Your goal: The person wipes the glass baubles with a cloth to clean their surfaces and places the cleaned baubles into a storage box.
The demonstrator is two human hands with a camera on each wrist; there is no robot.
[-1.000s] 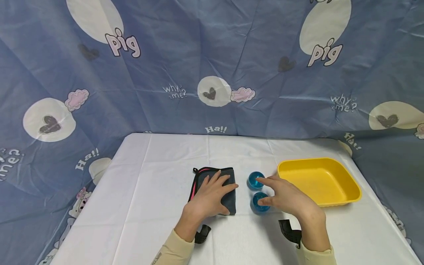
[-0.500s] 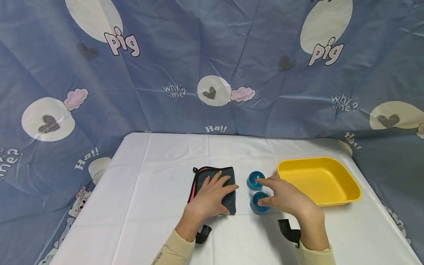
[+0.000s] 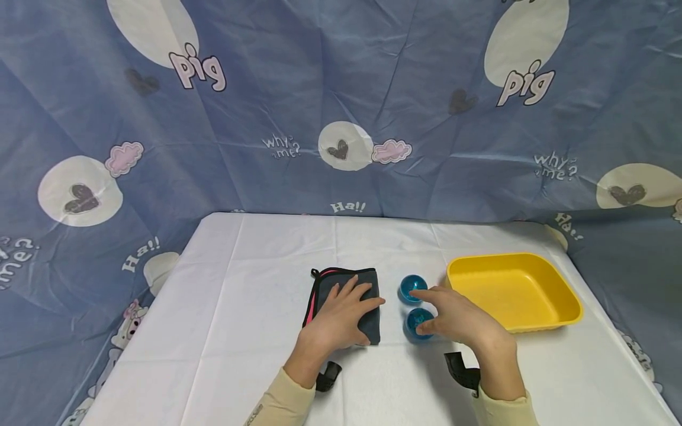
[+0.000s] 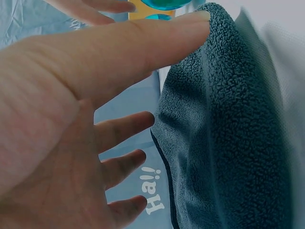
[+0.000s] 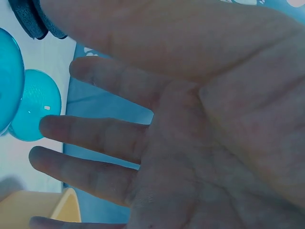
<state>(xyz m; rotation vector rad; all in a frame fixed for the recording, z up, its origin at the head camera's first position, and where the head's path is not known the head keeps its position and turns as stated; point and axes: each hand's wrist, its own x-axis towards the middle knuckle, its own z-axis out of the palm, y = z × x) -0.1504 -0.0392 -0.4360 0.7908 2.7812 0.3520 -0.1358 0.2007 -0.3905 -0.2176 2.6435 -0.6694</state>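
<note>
Left hand was spread over folded cloth, gripping nothing. Right hand gripped nothing too, fingers wide, perhaps to span both blue bowls.

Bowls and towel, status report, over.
Left hand open over towel. Right hand open over far bowl and near bowl. Contact unclear for both. Tray right of bowls, seemingly not in the way.

Room lies left of cloth — tray blocks right.

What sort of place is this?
Perhaps an indoor corner set up for recording: a patterned blue cloth hangs behind a white-covered table that holds a yellow tray.
</note>
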